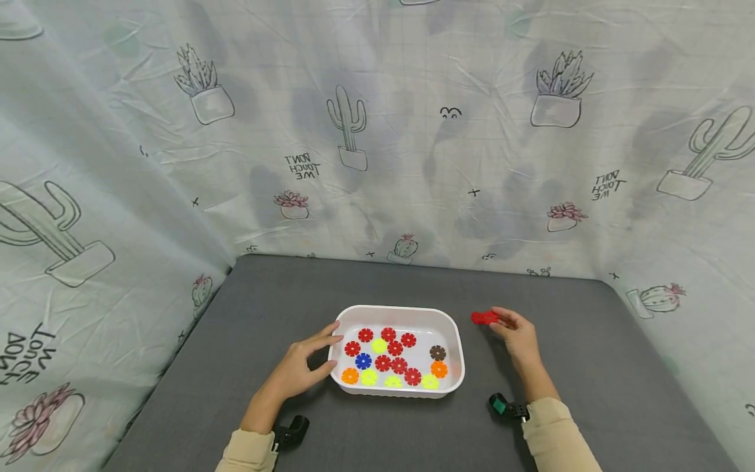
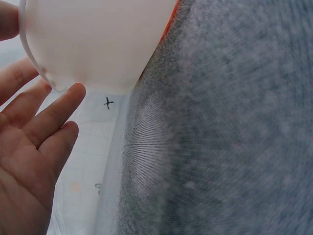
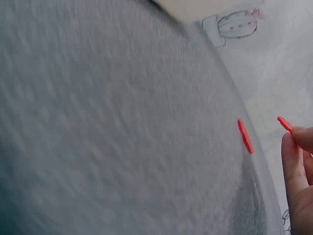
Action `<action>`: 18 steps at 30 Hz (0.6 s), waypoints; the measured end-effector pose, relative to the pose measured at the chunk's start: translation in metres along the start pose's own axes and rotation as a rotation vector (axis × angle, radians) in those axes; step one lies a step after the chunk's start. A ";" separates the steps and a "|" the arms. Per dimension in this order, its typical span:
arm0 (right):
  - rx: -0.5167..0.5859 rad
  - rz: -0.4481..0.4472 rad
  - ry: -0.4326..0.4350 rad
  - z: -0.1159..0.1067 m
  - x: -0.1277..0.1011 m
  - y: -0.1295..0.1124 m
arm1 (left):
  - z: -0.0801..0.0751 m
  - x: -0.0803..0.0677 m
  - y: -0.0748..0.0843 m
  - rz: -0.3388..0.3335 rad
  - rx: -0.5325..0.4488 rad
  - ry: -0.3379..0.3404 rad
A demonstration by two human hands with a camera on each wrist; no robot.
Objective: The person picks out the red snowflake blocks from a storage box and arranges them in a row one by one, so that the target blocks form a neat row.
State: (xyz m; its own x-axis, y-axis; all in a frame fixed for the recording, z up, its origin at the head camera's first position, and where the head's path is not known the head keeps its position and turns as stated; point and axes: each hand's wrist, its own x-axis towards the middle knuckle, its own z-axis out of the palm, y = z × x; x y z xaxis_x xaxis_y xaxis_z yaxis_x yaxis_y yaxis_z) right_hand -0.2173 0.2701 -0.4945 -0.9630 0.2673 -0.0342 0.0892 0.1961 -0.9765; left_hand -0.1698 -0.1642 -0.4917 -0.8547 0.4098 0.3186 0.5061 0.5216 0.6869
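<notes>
A white plastic tray (image 1: 402,394) holds several flat, notched plastic discs. Along its left side is my left hand (image 1: 301,360), fingers extended and spread, with fingertips touching the rim. The left wrist view shows those fingers (image 2: 55,115) against the tray's pale outer wall (image 2: 93,44). To the tray's right, my right hand (image 1: 520,337) pinches a red notched disc (image 3: 284,124) between thumb and finger. Just left of it, a second red disc (image 1: 476,318) lies on the grey surface and appears edge-on in the right wrist view.
Inside the tray lie red, yellow-green and orange discs, a blue disc (image 1: 363,361) and a brown disc (image 1: 438,353). A grey cloth (image 1: 377,432) covers the table. White curtains (image 1: 401,164) with cactus drawings enclose the back and sides.
</notes>
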 end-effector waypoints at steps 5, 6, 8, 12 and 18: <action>-0.097 0.012 -0.026 -0.005 0.007 0.003 | -0.001 0.000 -0.001 0.006 -0.001 -0.003; -0.103 0.014 -0.025 -0.005 0.008 0.003 | 0.000 0.000 -0.001 0.009 0.005 -0.004; -0.107 0.014 -0.026 -0.006 0.010 0.005 | -0.001 0.000 -0.001 0.014 0.017 -0.011; -0.141 0.012 -0.032 -0.008 0.014 0.008 | -0.001 0.000 0.000 0.026 0.005 -0.018; -0.186 0.017 -0.041 -0.009 0.018 0.012 | -0.001 0.001 0.002 0.022 -0.007 -0.006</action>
State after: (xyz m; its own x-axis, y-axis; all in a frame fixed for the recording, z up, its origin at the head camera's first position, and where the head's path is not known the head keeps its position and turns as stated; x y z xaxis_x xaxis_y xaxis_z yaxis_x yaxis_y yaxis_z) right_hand -0.2316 0.2857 -0.5054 -0.9702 0.2339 -0.0632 0.1475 0.3636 -0.9198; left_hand -0.1695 -0.1635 -0.4889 -0.8425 0.4260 0.3297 0.5242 0.5074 0.6839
